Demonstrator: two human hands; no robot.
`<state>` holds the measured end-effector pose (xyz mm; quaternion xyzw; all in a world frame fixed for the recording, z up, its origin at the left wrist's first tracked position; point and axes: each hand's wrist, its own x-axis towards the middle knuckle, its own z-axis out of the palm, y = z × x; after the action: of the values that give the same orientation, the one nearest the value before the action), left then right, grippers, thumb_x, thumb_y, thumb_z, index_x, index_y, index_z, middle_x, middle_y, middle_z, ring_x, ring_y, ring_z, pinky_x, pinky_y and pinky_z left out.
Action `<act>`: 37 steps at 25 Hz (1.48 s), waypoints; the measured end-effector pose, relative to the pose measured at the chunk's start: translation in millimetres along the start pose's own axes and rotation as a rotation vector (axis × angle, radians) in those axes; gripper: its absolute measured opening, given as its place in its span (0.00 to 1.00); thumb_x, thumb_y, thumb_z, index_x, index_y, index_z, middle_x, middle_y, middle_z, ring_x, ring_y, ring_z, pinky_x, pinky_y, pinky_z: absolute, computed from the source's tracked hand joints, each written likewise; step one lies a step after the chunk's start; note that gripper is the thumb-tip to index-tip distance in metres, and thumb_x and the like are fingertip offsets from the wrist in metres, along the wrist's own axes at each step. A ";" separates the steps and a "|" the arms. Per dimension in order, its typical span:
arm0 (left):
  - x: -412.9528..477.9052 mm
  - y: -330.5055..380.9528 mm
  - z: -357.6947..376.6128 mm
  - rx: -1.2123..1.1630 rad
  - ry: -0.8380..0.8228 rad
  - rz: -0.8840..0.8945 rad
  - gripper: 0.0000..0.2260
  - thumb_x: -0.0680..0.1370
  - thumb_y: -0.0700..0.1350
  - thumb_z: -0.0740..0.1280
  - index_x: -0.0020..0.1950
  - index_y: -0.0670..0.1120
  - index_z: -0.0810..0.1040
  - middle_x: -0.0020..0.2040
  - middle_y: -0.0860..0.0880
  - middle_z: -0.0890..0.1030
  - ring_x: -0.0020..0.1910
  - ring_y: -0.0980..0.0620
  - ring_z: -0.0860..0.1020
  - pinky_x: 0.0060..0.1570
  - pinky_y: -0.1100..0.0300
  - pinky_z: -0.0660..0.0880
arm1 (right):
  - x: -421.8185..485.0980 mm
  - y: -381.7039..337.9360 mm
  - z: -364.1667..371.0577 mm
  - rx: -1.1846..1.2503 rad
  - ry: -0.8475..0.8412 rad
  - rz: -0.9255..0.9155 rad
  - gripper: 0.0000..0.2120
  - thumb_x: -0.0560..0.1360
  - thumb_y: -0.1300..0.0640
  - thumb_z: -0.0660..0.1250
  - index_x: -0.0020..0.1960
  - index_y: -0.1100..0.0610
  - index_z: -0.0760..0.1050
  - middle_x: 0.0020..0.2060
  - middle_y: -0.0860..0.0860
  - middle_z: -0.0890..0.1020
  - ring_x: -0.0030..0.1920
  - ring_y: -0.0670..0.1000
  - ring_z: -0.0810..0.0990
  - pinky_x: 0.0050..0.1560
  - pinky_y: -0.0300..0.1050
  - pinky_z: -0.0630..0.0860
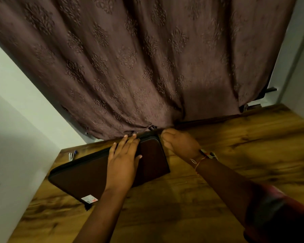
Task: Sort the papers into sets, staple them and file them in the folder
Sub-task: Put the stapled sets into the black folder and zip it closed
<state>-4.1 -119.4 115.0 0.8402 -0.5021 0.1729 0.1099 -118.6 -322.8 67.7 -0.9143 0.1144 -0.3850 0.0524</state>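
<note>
Two hands: left hand (122, 160) presses straight-fingered, steadying the folder (81, 176); right hand (179, 142) pinches its corner with curled fingers, likely zipping.

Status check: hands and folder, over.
Left hand flat on folder. Right hand curled at its far corner, grip unclear. Curtain close behind that corner.

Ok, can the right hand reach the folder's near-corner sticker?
Probably not directly: the right hand is curled at the folder's far corner, and the left forearm lies between it and the sticker.
</note>
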 end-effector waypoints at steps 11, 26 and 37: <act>-18.1 22.0 2.3 0.061 0.095 -0.062 0.19 0.76 0.40 0.73 0.65 0.46 0.73 0.73 0.47 0.74 0.75 0.45 0.68 0.72 0.39 0.65 | -35.5 -5.0 25.0 0.310 -0.040 0.192 0.06 0.73 0.56 0.58 0.40 0.58 0.71 0.46 0.54 0.77 0.31 0.58 0.73 0.27 0.47 0.65; -68.2 24.8 -2.8 0.077 0.189 -0.084 0.15 0.77 0.36 0.72 0.61 0.46 0.73 0.68 0.43 0.78 0.71 0.41 0.73 0.69 0.37 0.68 | -97.6 -10.5 98.2 0.094 -0.226 0.239 0.05 0.62 0.59 0.73 0.34 0.55 0.77 0.38 0.50 0.81 0.29 0.53 0.80 0.20 0.37 0.67; -91.5 18.6 -1.4 0.217 0.164 -0.123 0.14 0.75 0.40 0.76 0.58 0.46 0.76 0.53 0.45 0.82 0.50 0.40 0.77 0.52 0.44 0.71 | -98.3 -34.0 87.2 0.211 -0.521 0.734 0.08 0.78 0.58 0.65 0.54 0.56 0.81 0.53 0.54 0.83 0.55 0.56 0.81 0.51 0.47 0.77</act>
<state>-60.7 -54.0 79.8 0.8593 -0.4174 0.2872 0.0695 -117.0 -264.7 -55.0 -0.8692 0.3739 -0.1080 0.3051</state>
